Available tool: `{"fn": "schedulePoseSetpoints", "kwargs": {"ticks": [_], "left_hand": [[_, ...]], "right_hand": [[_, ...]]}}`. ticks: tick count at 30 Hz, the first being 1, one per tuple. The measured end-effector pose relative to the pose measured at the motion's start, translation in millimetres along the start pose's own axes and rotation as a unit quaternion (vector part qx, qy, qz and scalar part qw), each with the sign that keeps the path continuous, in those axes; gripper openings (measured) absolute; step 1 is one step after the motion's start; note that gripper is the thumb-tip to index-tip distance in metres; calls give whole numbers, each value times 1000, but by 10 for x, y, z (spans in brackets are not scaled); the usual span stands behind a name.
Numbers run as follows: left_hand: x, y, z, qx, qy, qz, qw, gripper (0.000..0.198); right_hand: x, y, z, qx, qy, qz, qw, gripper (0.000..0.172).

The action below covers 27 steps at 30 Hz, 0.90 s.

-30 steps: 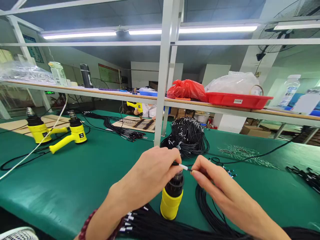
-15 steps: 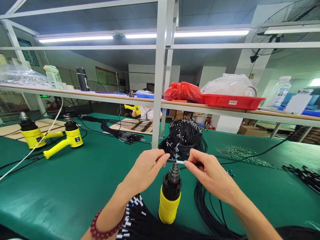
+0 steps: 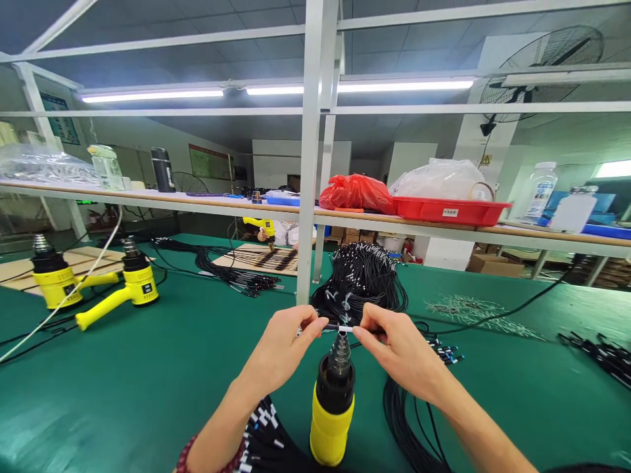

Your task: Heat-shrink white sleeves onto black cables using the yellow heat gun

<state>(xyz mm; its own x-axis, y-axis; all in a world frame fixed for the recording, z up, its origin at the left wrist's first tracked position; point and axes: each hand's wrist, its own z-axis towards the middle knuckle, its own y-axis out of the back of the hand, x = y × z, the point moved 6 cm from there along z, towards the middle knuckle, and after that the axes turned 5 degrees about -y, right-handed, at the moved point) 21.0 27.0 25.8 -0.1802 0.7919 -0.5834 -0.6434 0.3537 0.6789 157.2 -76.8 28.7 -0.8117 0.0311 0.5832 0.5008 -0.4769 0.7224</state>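
Note:
My left hand (image 3: 286,345) and my right hand (image 3: 401,348) pinch the two ends of a thin black wire with a white sleeve (image 3: 341,327). They hold it level, just above the metal nozzle of an upright yellow heat gun (image 3: 332,401) on the green table (image 3: 148,381). A bundle of black wires with white ends (image 3: 263,437) lies under my left forearm. More black wires (image 3: 409,427) loop below my right hand. A big coil of black wires (image 3: 362,279) sits behind the hands.
Two more yellow heat guns (image 3: 133,286) stand at the left with cords. A white post (image 3: 308,164) rises behind the hands. The shelf carries a red tray (image 3: 448,210), a red bag (image 3: 355,192) and bottles. Loose sleeves (image 3: 478,312) lie at the right. Another person works across the table.
My left hand has slid off the heat gun's nozzle to the left, so the nozzle now shows. Both hands hold the wire slightly higher and farther over it.

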Motion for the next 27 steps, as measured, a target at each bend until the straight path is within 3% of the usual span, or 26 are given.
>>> {"fn": "schedulePoseSetpoints", "kwargs": {"ticks": [12, 18, 24, 27], "left_hand": [[8, 7, -14, -9, 7, -22, 1000, 33], [34, 34, -30, -6, 33, -47, 998, 20], [79, -30, -2, 12, 28, -19, 999, 45], [80, -78, 4, 20, 12, -35, 999, 49]], "right_hand": [[-12, 6, 7, -11, -4, 1, 1000, 23], [-25, 53, -31, 19, -14, 43, 999, 20], [-8, 83, -34, 12, -12, 44, 999, 19], [-25, 76, -22, 11, -15, 37, 999, 18]]}}
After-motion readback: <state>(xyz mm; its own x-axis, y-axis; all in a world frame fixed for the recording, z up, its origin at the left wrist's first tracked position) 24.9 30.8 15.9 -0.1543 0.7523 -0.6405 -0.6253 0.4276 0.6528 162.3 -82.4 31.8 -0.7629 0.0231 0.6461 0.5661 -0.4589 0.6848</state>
